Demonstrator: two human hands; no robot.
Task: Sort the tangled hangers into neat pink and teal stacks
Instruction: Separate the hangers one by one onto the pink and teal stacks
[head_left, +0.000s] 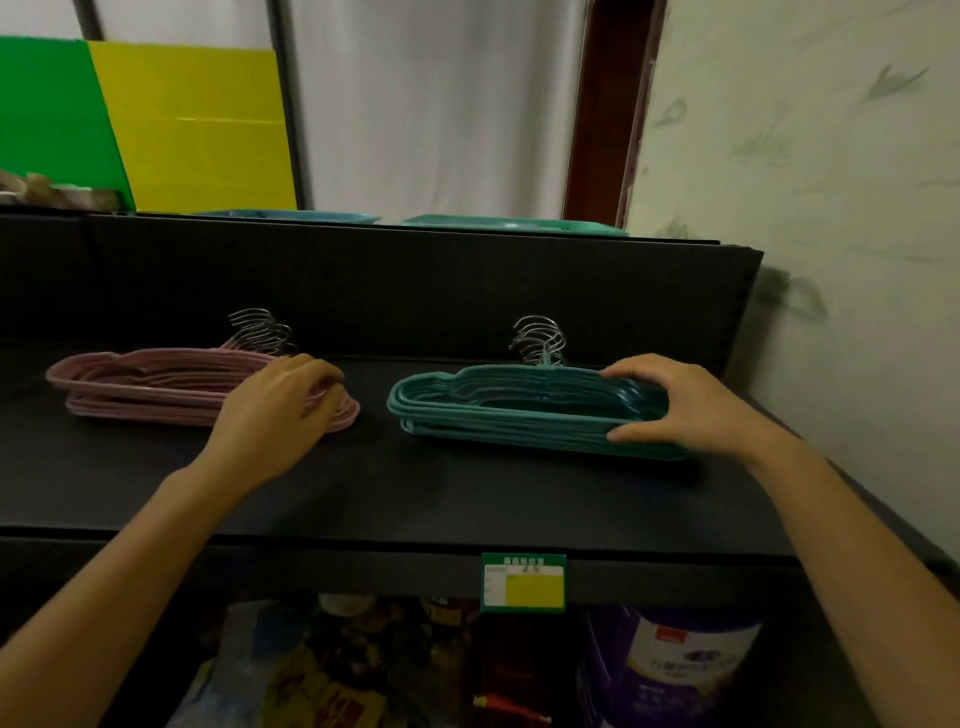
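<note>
Pink stack (156, 384) at 9 o'clock on shelf (415, 493), left hand (280, 410) curled over its end; teal stack (519, 410) at 3 o'clock, right hand (670, 405) pinching its end. Risk: uneven squeeze skews layers, hooks (540, 340) re-tangle.

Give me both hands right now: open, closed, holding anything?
Left hand: fingers curled on the right end of the pink hanger stack; a firm grip cannot be told.
Right hand: closed on the right end of the teal hanger stack, thumb below, fingers on top.
</note>
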